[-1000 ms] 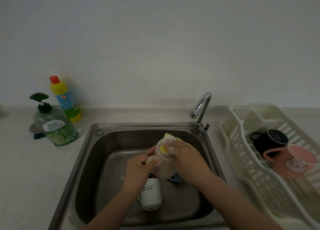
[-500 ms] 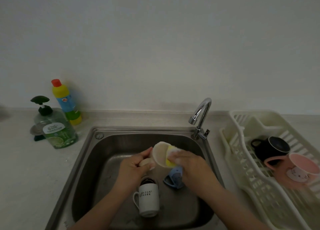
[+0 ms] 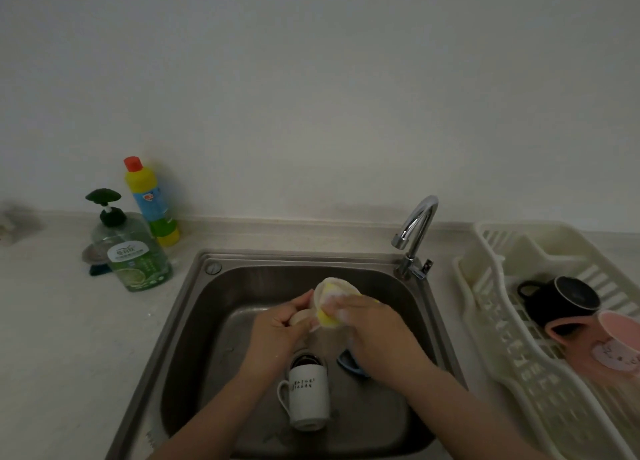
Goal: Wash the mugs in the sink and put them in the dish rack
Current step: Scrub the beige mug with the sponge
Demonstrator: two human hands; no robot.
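1. While the soap bottle [image 3: 138, 251] and the cleaner bottle [image 3: 152, 199] stand on the counter at about nine o'clock of the sink [image 3: 194, 307], the view has dipped since a second ago, so they and the rest of the scene sit lower in frame.
2. At the sink's centre the left hand [image 3: 277, 335] grips the beige mug [image 3: 334, 288] by its handle, fingers curled round it, just as it did a second ago.
3. That mug has turned: a second ago it stood nearly upright with the sponge at its rim; now its mouth tips toward twelve o'clock and up, and its long axis runs from six to twelve.
4. Below the hands a white mug [image 3: 308, 395] lies on the sink floor, mouth toward twelve o'clock, handle at nine, unmoved.
5. Pressing the yellow sponge [image 3: 327, 315] into the beige mug's mouth, the right hand [image 3: 374, 331] pinches it, foam on the fingers; I judge the scrub has gone from rim to inside, so rinsing is not yet done.
6. A blue thing [image 3: 349, 364] peeks out under that wrist; I cannot tell what it is.
7. At three o'clock the dish rack [image 3: 519, 373] holds a black mug [image 3: 562, 302] and a pink mug [image 3: 602, 348], so roughly half the job looks finished.
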